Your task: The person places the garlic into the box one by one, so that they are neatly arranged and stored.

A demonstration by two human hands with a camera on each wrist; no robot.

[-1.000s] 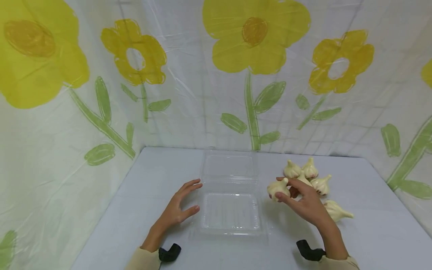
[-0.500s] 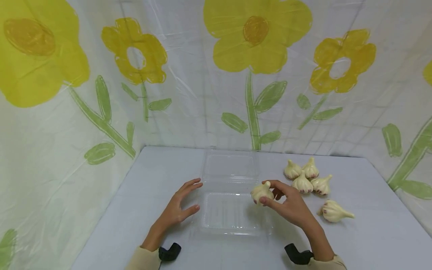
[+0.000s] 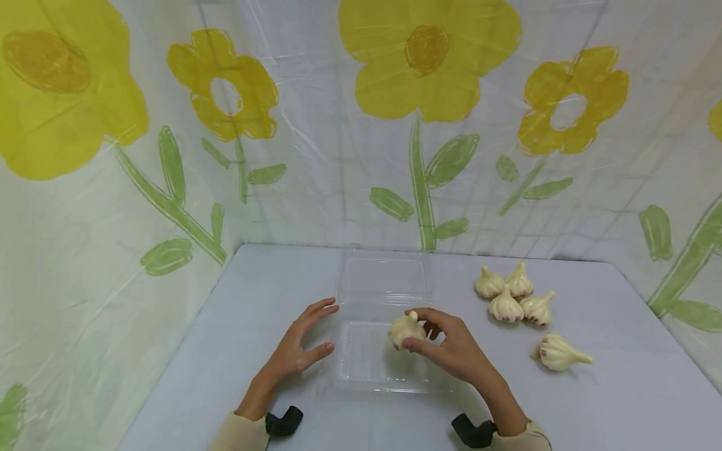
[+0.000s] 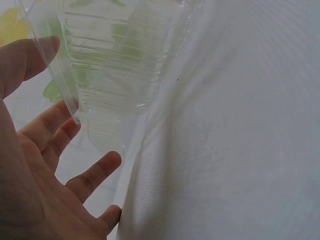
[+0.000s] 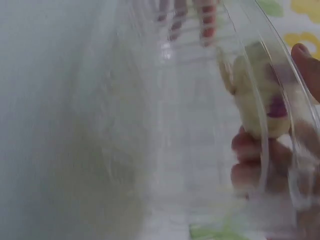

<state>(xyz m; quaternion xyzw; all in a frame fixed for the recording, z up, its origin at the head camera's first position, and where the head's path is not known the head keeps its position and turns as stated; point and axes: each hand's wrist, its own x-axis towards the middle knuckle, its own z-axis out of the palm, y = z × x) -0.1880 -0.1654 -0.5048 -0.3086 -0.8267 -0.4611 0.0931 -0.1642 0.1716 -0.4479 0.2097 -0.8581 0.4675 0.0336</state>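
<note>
We find the right hand point(image 3: 451, 351) pinching a garlic bulb point(image 3: 405, 331) between thumb and fingers; it has just crossed the right edge of the clear container point(image 3: 389, 390) and is now over its base, release outstanding. The left hand point(image 3: 293, 347), fingers wide, stands beside the left edge. Four bulbs point(image 3: 506, 307) remain toward the table's point(image 3: 225, 326) far right corner.

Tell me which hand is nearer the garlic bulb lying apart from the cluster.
Right. The right hand is left of that lone garlic bulb, holding another bulb over the clear plastic container; the left hand is farther left, beside the container.
</note>
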